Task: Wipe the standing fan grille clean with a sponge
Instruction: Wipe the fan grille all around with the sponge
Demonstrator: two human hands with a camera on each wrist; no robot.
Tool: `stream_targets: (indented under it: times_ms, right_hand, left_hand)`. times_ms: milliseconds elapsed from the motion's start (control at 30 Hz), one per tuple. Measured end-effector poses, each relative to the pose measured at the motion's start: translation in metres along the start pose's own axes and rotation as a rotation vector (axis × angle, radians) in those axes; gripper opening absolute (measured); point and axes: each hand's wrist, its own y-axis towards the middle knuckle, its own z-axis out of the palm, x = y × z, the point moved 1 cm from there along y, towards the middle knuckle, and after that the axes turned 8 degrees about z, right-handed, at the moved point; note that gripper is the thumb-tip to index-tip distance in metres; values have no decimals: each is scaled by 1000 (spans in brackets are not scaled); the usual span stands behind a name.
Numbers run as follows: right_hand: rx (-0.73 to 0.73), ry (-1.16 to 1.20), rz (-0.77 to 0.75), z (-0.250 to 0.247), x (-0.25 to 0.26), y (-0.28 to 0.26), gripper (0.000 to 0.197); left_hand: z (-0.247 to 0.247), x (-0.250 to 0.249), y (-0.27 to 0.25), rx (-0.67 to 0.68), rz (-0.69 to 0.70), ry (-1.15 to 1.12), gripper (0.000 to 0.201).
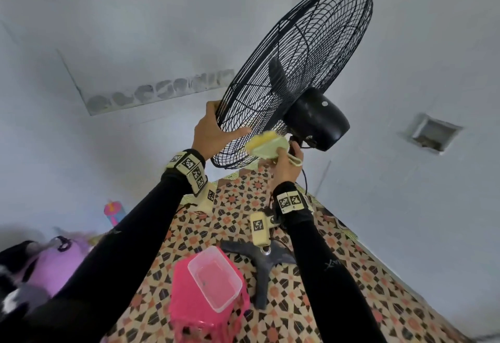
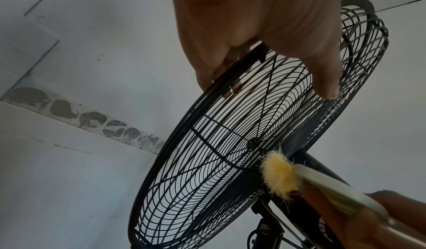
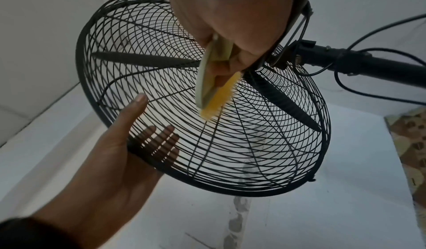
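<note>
Black wire makes up the round fan grille (image 1: 295,66), tilted on its black stand pole (image 3: 368,65). My left hand (image 1: 213,131) grips the grille's lower rim, thumb on the back wires, fingers curled round the front. My right hand (image 1: 286,164) pinches the pale green scrubber with yellow bristles (image 1: 266,144), and its bristles touch the back wires near the black motor box (image 1: 316,121).
</note>
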Motion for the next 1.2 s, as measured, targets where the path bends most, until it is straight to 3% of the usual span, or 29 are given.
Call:
stream_targets:
  times_ms: [200,367,567,700,767,867,1000,1100,1200]
  right_hand:
    - [136,-154,-52,2,-30,-23,37]
    - [226,39,49,-2,-40,-36,20]
    - [445,38,381,-24,-17,-25,35]
    - [561,-134,397,-31,-6,-24,53]
    - [541,-205,367,-25,-8,-29,53]
    - [325,-160,271,-16,-15,-36,37]
    - [114,-61,38,-7,-36,-53,60]
    - [150,-162,-64,8,-64,-77,61]
    - [211,-194,-19,20,-82,-95,60]
  left_hand:
    - [0,5,0,12,15,-9,92]
    - [2,7,0,20,47,1,93]
    - [-2,12,1,37,45,-24,93]
    - [-8,21,5,163,80,-67,101]
    - [-17,28,8,217,69,-74,99]
    - [-29,33,13,289,39,-107,93]
    - [-33,30,16,345,61,-117,82]
    - [-32,32,16,349,86,-104,72]
    - [-32,36,16,360,86,-93,85]
